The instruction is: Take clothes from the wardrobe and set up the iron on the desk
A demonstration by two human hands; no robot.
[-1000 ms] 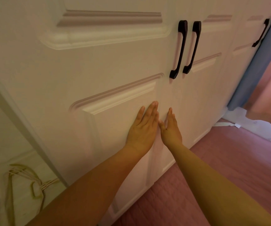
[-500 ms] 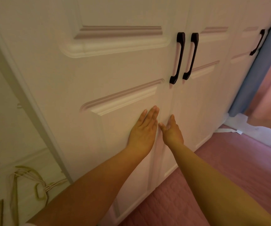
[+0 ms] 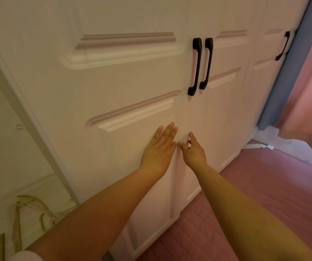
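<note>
A white panelled wardrobe (image 3: pixel 125 87) fills the view, its doors closed. Two black vertical handles (image 3: pixel 201 66) sit side by side at the seam between the middle doors. A third black handle (image 3: pixel 283 47) is on the far right door. My left hand (image 3: pixel 160 147) lies flat on the lower panel of the left door, fingers together and pointing up. My right hand (image 3: pixel 193 150) is beside it at the door seam, fingers loosely spread, holding nothing. No clothes or iron are in view.
Pink quilted bedding (image 3: pixel 264 194) lies at the lower right, up against the wardrobe base. A blue curtain (image 3: pixel 290 72) and a pink curtain (image 3: pixel 311 87) hang at the right. A white wall with cords (image 3: pixel 31 210) lies at the lower left.
The view has tilted up slightly, so the handles sit lower in frame. My right hand's fingers have spread a little at the seam. My left hand stays flat on the door.
</note>
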